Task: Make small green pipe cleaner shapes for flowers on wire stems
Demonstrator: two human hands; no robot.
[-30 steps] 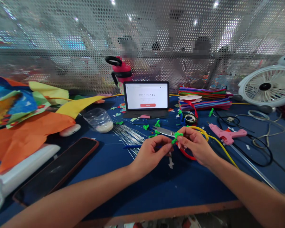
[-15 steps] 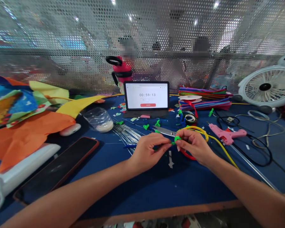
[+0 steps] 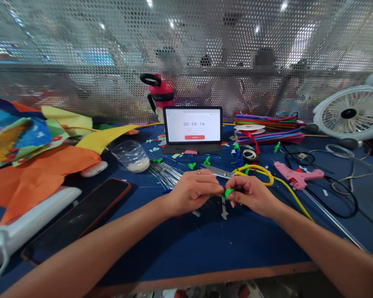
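My right hand (image 3: 250,194) is closed in a pinch on a small curled piece of green pipe cleaner (image 3: 228,193). From the other side, my left hand (image 3: 197,189) meets it with thumb and fingers pressed together at the piece's left edge. The left palm is turned down, and its fingers hide most of what lies beneath. A small bit of red shows under that hand, too little to name. Just behind the hands lie scissors (image 3: 219,171) with yellow handles. More shaped green pieces (image 3: 192,165) are scattered beyond them. A pale paper arrow (image 3: 224,210) lies below the fingertips.
A tablet (image 3: 193,126) showing a timer stands at the back. Left are a phone (image 3: 77,219), orange felt (image 3: 46,165), a clear plastic cup (image 3: 129,155) and thin wires (image 3: 164,174). Right are a pink glue gun (image 3: 295,176), pipe cleaner bundles (image 3: 276,135) and a fan (image 3: 348,112).
Both hands have come slightly lower with the green piece, and the left hand has turned more palm-down. The red loop under the right hand is gone from there; some red now shows under the left.
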